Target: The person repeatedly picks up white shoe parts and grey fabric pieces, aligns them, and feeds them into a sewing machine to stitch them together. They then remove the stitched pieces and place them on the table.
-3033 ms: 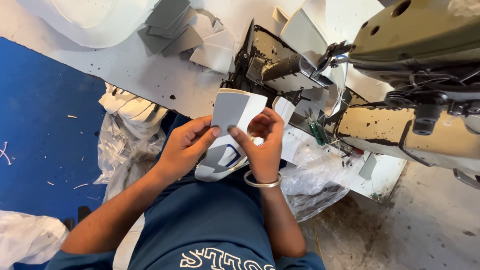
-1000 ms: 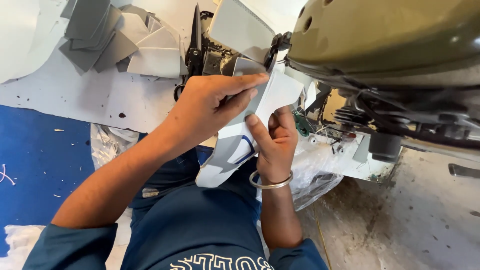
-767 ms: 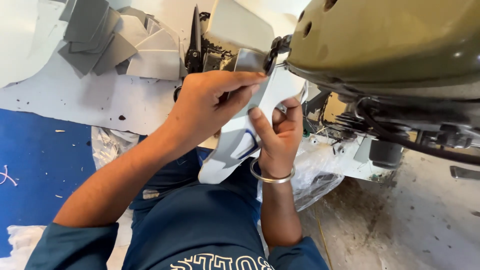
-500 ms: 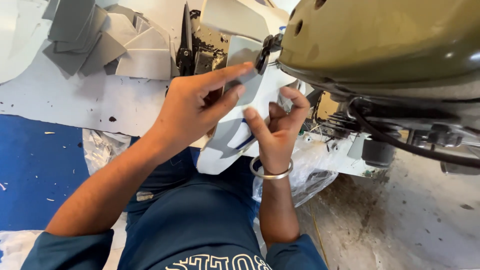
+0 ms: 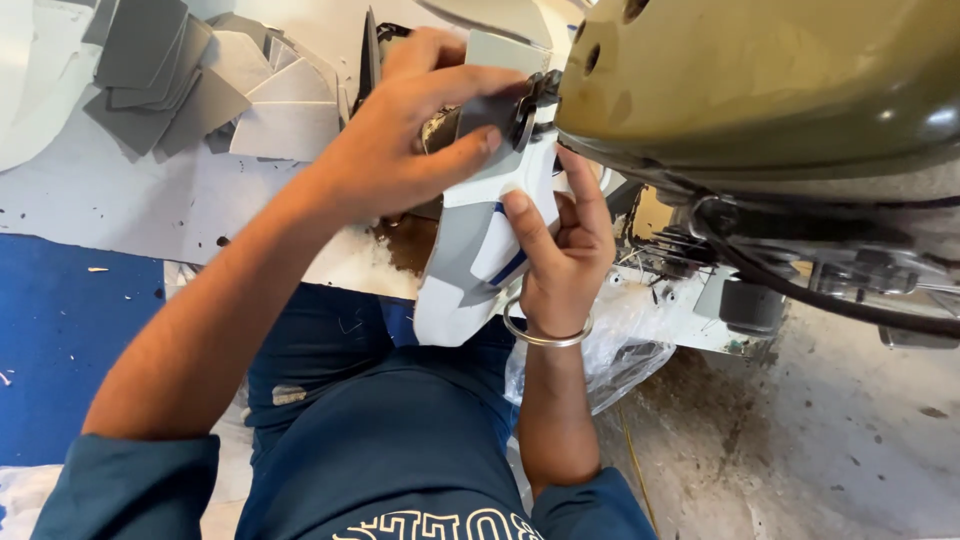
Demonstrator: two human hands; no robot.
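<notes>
Compared with three seconds ago, both hands and the workpiece have travelled up from the lap to the machine head; over the last second the piece has only edged further under the needle area.

Head view: the left hand (image 5: pixel 400 150) is closed on the upper part of the white and grey shoe upper piece (image 5: pixel 470 270), thumb and fingers pinching it against the presser foot (image 5: pixel 522 110); the right hand (image 5: pixel 560 255), with a metal bangle (image 5: pixel 545 335) at the wrist, clamps the piece's lower right edge from below; the piece hangs from the needle zone down toward the lap; the olive-green sewing machine (image 5: pixel 760 80) fills the upper right; grey cut pieces (image 5: pixel 170 70) lie stacked on the white table (image 5: pixel 120 200), well apart.

Progress, as a judgement: positioning looks nearly complete; no fresh stitch line can be made out; feeding and seaming appear still to be done.
</notes>
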